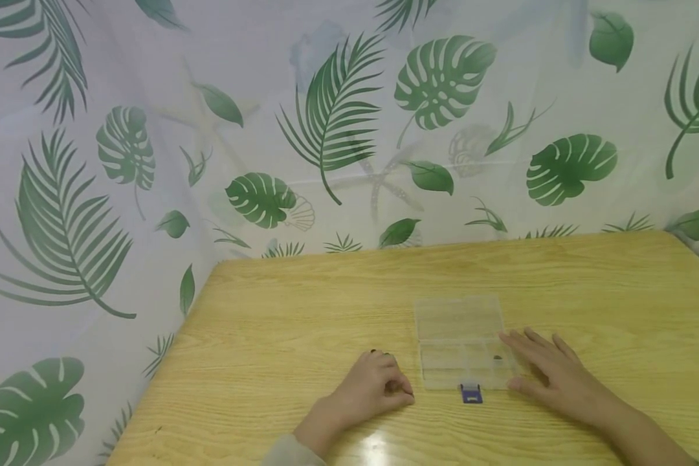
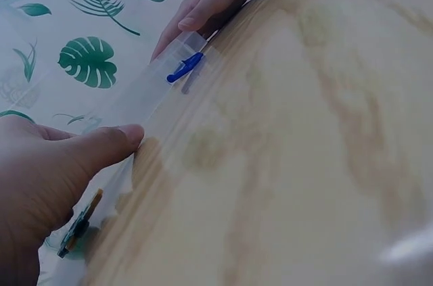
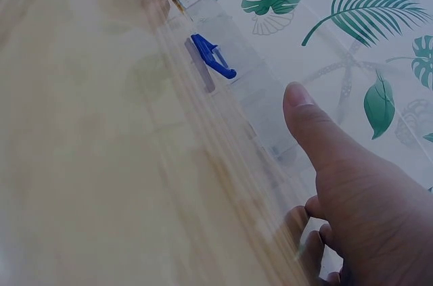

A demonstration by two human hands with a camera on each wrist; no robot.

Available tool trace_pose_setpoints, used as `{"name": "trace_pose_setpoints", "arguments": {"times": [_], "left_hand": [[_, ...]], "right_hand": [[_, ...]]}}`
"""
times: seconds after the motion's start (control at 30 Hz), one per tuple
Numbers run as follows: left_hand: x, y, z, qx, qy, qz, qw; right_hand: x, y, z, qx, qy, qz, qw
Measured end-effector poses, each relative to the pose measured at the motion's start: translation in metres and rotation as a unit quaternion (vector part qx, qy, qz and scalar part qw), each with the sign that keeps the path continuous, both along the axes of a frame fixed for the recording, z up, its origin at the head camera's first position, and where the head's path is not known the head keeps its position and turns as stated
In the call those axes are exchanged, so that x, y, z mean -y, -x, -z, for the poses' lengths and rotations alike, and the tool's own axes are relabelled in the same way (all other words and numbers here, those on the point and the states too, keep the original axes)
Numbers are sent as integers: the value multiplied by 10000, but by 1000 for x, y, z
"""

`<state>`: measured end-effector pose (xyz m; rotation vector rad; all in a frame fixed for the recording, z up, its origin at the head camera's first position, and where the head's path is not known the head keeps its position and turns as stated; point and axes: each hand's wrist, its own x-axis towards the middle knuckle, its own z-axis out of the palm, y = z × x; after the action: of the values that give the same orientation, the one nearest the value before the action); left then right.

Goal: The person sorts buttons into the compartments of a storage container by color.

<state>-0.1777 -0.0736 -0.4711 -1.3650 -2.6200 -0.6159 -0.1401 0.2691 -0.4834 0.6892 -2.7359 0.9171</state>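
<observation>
A clear plastic compartment box lies on the table with its lid folded back. Its blue latch hangs at the front edge, also visible in the left wrist view as a blue clip. One small dark piece sits in a right-hand compartment. Left of the box, my left hand has curled fingers and pinches a small thin dark-and-orange piece; its exact kind is unclear. My right hand lies at the box's right side, fingers extended, fingertips at its edge.
The wood-patterned table stretches around the box on all sides. Behind it and to the left hangs a white sheet printed with green leaves.
</observation>
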Motion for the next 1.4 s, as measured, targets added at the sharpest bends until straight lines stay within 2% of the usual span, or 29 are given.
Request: {"name": "trace_pose_setpoints", "arguments": {"times": [0.3, 0.5, 0.63, 0.7, 0.87, 0.93, 1.03, 1.17, 1.4], "left_hand": [[-10, 6, -6, -290, -349, 13, 9990], [-31, 11, -14, -713, -391, 114, 9966], [-48, 14, -21, -804, -459, 225, 9954], [-56, 15, -23, -890, -616, 276, 9937], [-76, 20, -21, -1411, -982, 332, 9846], [-83, 22, -20, -1594, -1022, 360, 9812], [-93, 23, -21, -1668, -1040, 393, 9797], [-108, 21, -24, -1553, -953, 175, 9831], [-128, 17, -22, -1880, -426, -515, 9799]], "right_hand": [[1, 0, -1, -55, -36, -2, 10000], [1, -2, -1, -8, -91, 47, 9999], [1, -2, -1, 29, -98, 79, 9999], [1, -2, -2, 79, -93, 91, 9999], [0, -1, -1, 178, -94, 103, 9997], [0, 0, -1, 173, -88, 87, 9998], [1, 0, -1, 131, -113, 73, 9998], [0, 0, -2, 105, -121, 69, 9998], [0, -1, -1, -31, -76, 29, 10000]]}}
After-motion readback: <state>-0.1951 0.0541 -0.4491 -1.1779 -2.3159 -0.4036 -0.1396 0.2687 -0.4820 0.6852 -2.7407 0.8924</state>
